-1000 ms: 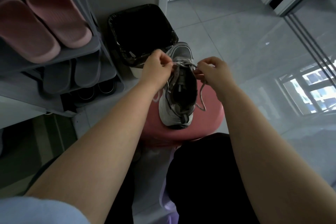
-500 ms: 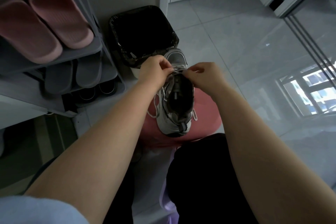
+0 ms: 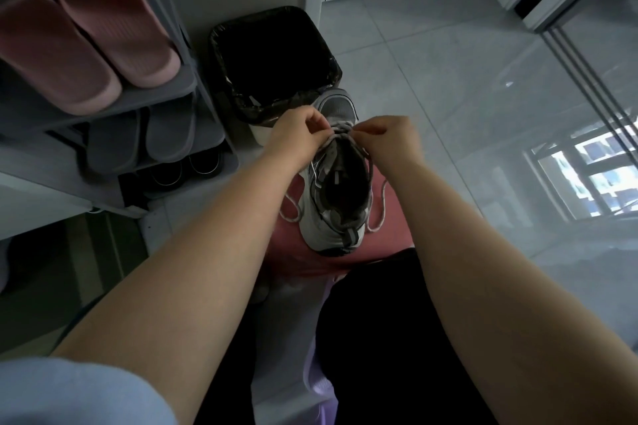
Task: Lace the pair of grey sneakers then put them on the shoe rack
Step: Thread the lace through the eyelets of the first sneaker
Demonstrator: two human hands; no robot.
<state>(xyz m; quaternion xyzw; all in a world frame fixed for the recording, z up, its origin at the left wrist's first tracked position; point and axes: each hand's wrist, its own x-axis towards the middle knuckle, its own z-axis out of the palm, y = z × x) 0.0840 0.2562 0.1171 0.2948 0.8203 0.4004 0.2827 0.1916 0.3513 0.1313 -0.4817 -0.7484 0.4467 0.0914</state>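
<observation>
A: Nearest the camera?

B: A pale blue sleeve [image 3: 69,393] at lower left, two bare forearms reaching forward, and dark trousers [image 3: 397,338] below them.

A: And the task's thing?

B: One grey sneaker [image 3: 340,214] stands upright on a round pink stool [image 3: 393,217] just past the knees. Heel toward the person, toe pointing away. The mouth of the shoe is open and dark inside.

A: Hands?

B: Both are at the far end of the opening, level with each other. The left hand [image 3: 297,138] has its fingers curled, its grip pinching the lace [image 3: 341,129] on the shoe's left side. The right hand [image 3: 390,141] is curled too, its grip pinching the same lace on the right side. A short stretch of lace runs across the shoe between them.

A: Loose ends?

B: One loop hangs down the left flank of the shoe onto the stool, another down the right (which eyelets are threaded I cannot make out).

A: Beyond the shoe?

B: A square bin [image 3: 272,59] lined with a black bag, just past the toe. Left of it is the grey shoe rack [image 3: 179,86]: pink slippers [image 3: 86,41] on the upper tier, grey slippers [image 3: 141,134] below, dark shoes [image 3: 186,167] on the lowest tier. Glossy pale floor tiles [image 3: 448,97] stretch to the right, mirroring a bright window.
</observation>
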